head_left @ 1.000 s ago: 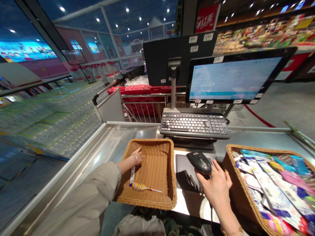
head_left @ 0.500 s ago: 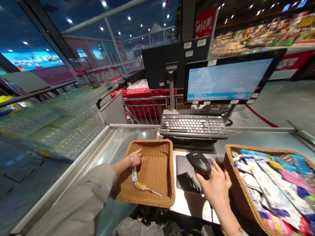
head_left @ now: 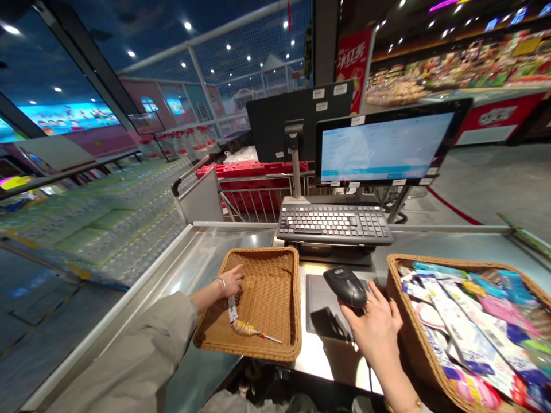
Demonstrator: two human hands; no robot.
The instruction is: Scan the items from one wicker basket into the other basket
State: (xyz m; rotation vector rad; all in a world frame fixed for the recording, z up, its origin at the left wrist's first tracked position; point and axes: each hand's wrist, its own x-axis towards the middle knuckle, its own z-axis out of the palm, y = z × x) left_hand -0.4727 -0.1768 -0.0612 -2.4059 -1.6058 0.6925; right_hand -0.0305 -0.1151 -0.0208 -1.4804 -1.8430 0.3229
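Observation:
My left hand (head_left: 233, 281) is inside the left wicker basket (head_left: 297, 304), near its left wall. Its forefinger is stretched out, the other fingers are partly bent, and no item shows in its grasp. Just below the hand lies a small white packet (head_left: 233, 310), its upper end hidden under the hand. A twisted yellow-striped lollipop (head_left: 245, 327) with a white stick rests against it on the basket floor. My right hand (head_left: 374, 321) grips a black barcode scanner (head_left: 345, 286), held above the grey pad (head_left: 314, 287) on the counter.
On the right, a second wicker basket (head_left: 424, 358) is full of packaged goods. A keyboard (head_left: 334, 222) and a lit monitor (head_left: 383, 146) stand behind the scanner, with another dark screen (head_left: 275, 123) beside them. A shopping cart (head_left: 245, 198) is beyond the metal counter (head_left: 206, 244).
The view has shifted slightly. My left hand has drawn back a little to the left within the basket. The lollipop and packet lie as before, and my right hand still holds the scanner.

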